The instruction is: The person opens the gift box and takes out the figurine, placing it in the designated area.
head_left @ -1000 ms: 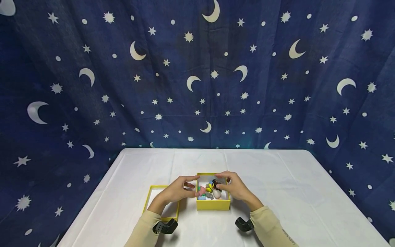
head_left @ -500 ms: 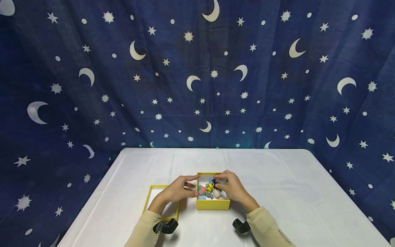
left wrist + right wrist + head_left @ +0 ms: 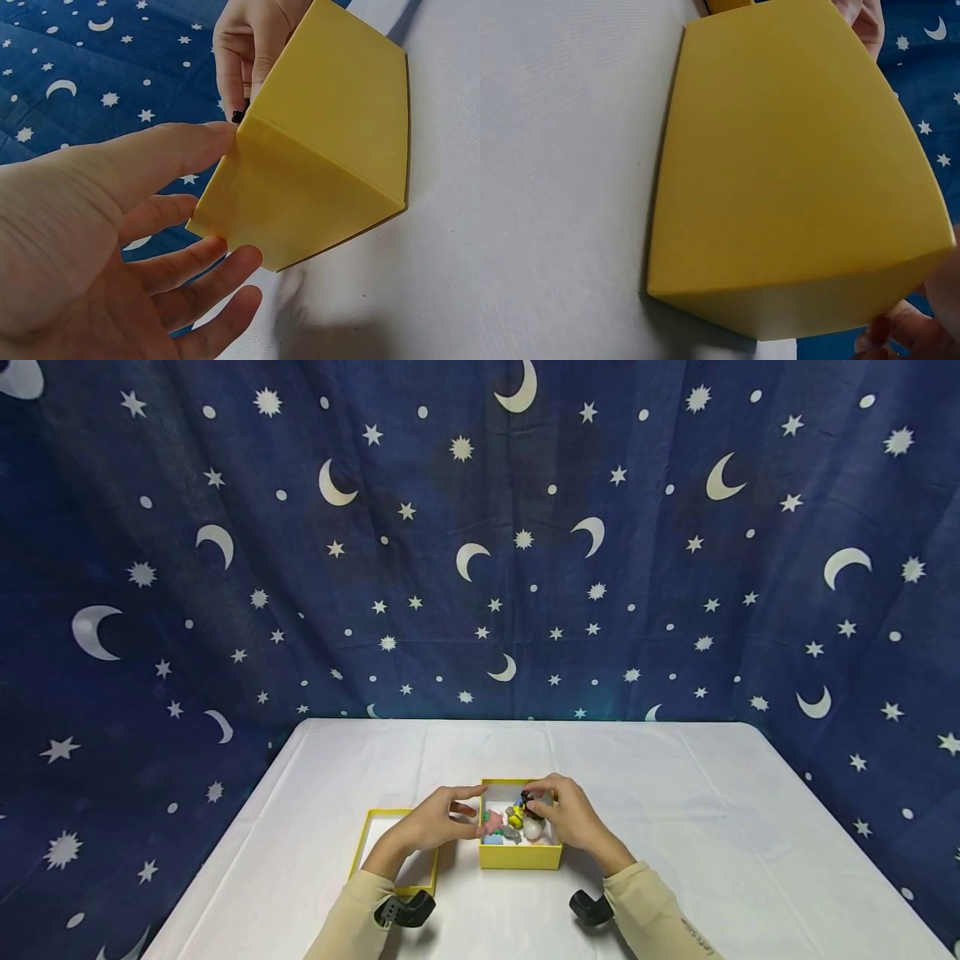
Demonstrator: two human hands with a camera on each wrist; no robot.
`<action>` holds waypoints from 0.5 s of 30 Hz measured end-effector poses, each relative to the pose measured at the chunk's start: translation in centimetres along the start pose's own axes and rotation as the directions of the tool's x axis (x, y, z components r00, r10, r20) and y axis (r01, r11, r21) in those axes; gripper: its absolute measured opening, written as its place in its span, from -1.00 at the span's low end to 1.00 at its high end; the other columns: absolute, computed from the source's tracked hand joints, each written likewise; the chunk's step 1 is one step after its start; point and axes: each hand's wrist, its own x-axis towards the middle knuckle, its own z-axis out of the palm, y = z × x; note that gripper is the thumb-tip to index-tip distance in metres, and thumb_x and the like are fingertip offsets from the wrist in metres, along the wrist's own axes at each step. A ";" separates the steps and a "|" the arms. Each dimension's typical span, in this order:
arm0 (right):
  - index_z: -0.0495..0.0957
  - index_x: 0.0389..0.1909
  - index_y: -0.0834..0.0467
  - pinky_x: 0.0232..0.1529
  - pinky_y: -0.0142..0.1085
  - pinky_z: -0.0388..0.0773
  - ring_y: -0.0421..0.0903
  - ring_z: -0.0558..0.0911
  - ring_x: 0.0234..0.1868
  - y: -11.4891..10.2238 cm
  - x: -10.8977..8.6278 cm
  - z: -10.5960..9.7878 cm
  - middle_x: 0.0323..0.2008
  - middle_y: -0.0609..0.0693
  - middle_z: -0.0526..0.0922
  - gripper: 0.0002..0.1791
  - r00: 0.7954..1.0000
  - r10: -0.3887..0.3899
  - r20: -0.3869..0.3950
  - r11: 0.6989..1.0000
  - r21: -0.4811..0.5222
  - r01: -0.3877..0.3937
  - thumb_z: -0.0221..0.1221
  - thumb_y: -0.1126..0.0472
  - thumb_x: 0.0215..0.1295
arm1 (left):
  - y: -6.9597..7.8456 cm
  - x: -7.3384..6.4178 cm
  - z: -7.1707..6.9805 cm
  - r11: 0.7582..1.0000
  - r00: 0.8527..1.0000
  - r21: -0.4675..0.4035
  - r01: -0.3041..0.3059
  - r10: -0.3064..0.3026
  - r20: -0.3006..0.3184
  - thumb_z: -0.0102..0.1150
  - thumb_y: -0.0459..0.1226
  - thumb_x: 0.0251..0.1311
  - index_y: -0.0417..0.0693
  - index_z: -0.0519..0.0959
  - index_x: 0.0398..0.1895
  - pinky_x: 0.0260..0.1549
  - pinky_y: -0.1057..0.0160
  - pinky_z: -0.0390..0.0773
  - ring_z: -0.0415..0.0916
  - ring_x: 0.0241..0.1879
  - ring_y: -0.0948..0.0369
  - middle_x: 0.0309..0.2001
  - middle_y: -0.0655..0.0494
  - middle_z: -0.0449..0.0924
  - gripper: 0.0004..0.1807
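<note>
A yellow box (image 3: 520, 857) stands on the white-covered table, with several small toy figures inside. My left hand (image 3: 435, 822) is at its left side; in the left wrist view the thumb is at the rim and the other fingers spread along the yellow wall (image 3: 322, 112). Over the box's right side, my right hand (image 3: 573, 818) reaches in and pinches a small dark figurine (image 3: 527, 798) between thumb and fingers. Near it lie a pink toy (image 3: 492, 822), a yellow toy (image 3: 514, 815), a white round toy (image 3: 532, 829) and a grey piece (image 3: 511, 834). In the right wrist view the box wall (image 3: 787, 172) hides the toys.
A yellow-rimmed white lid (image 3: 360, 847) lies left of the box, partly under my left forearm. The white tabletop (image 3: 645, 768) runs back to a dark blue curtain (image 3: 420, 693) with moons and stars. Each wrist carries a black device (image 3: 408, 909).
My right hand has shifted slightly inward over the box, and the dark figurine sits a little higher among its fingers. The left hand stays at the box's left side.
</note>
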 end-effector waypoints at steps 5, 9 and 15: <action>0.73 -0.04 0.15 -0.21 -0.34 0.36 -0.15 0.44 -0.24 0.1 0.0 -0.4 -0.15 -0.02 0.72 -0.77 0.999 0.030 0.011 1.000 0.003 -0.030 0.30 0.34 0.29 | 0.1 0.0 0.1 1.000 1.000 -0.004 0.007 -0.007 -0.003 0.38 -0.27 0.22 -0.16 0.30 0.49 0.16 -0.06 0.59 0.54 0.25 -0.12 0.50 -0.19 0.29 -0.22; 0.71 -0.01 0.12 -0.22 -0.32 0.32 -0.12 0.42 -0.22 0.0 0.1 -0.7 -0.09 -0.02 0.72 -0.75 0.999 0.044 0.023 0.999 -0.016 -0.044 0.28 0.34 0.32 | 0.1 0.0 0.1 1.000 1.000 -0.008 0.013 -0.013 -0.004 0.39 -0.26 0.21 -0.14 0.31 0.49 0.16 -0.06 0.59 0.55 0.25 -0.11 0.49 -0.18 0.30 -0.22; 0.70 0.00 0.14 -0.19 -0.32 0.37 -0.16 0.45 -0.22 -0.2 0.1 -0.9 -0.11 -0.05 0.72 -0.74 0.999 -0.004 0.045 0.996 -0.086 0.008 0.30 0.34 0.30 | 0.1 0.0 0.0 1.000 1.000 0.000 0.019 -0.019 -0.013 0.39 -0.25 0.22 -0.14 0.31 0.49 0.18 -0.08 0.57 0.54 0.25 -0.11 0.49 -0.17 0.30 -0.22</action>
